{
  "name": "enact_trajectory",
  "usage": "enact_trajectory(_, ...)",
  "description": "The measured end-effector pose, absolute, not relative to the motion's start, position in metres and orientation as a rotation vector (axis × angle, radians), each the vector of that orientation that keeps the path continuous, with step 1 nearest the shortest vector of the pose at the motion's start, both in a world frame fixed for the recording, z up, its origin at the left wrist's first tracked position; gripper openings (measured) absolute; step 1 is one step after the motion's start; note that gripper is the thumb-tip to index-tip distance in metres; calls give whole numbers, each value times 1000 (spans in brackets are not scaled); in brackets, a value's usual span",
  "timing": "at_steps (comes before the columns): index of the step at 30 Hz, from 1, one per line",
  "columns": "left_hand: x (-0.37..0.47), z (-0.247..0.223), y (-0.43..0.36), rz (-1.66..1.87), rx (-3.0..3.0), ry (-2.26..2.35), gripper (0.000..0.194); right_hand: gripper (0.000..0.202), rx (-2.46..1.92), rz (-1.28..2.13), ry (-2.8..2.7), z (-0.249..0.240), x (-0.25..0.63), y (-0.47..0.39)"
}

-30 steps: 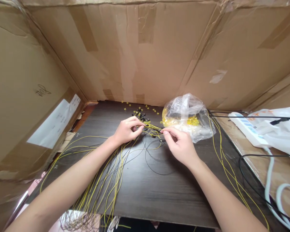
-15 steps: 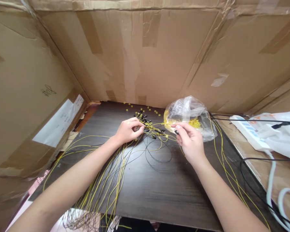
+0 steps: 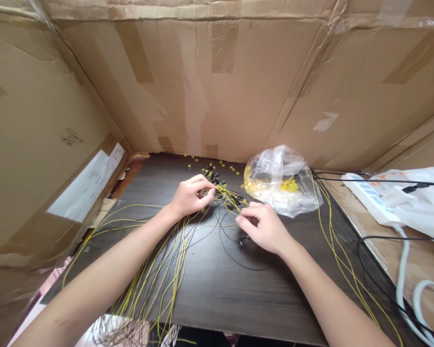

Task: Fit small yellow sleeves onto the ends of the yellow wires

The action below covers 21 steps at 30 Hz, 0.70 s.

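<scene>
My left hand point(image 3: 194, 194) pinches thin yellow and black wires at the middle of the dark table point(image 3: 217, 279). Small black connectors point(image 3: 217, 177) lie in a cluster just beyond its fingertips, with small yellow pieces point(image 3: 232, 168) scattered around them. My right hand point(image 3: 262, 225) is to the right of the cluster, its thumb and fingertips pinched at a yellow wire. A blurred black part point(image 3: 243, 239) hangs beneath my right hand. The long yellow and black wires point(image 3: 162, 274) run from my left hand down over the table's front edge.
A clear plastic bag point(image 3: 284, 180) of yellow pieces stands at the back right. More yellow wires point(image 3: 332, 226) trail down the right side. Beyond them are a white power strip point(image 3: 372, 200) and cables. Cardboard walls point(image 3: 202, 86) enclose the table.
My right hand has moved left and toward me, away from the plastic bag and closer to my left hand. A black part now shows beneath it. My left hand has barely moved.
</scene>
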<state>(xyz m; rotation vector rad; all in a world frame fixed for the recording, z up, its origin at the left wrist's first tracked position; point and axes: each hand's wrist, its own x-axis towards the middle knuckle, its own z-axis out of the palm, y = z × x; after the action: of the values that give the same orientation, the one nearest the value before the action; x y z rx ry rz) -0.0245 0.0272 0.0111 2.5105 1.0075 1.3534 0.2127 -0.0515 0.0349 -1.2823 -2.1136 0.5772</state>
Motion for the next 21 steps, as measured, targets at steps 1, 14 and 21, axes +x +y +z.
enact_trajectory(1,-24,11,26,1359,2537,988,15,42,-1306,607,-2120,34,210,-52)
enact_trajectory(14,-25,13,29,1503,2314,940,11,50,-1460,659,-1710,26,212,-46)
enact_trajectory(21,-30,16,39,1625,1893,1135,16,43,-1443,666,-1605,31,218,-44)
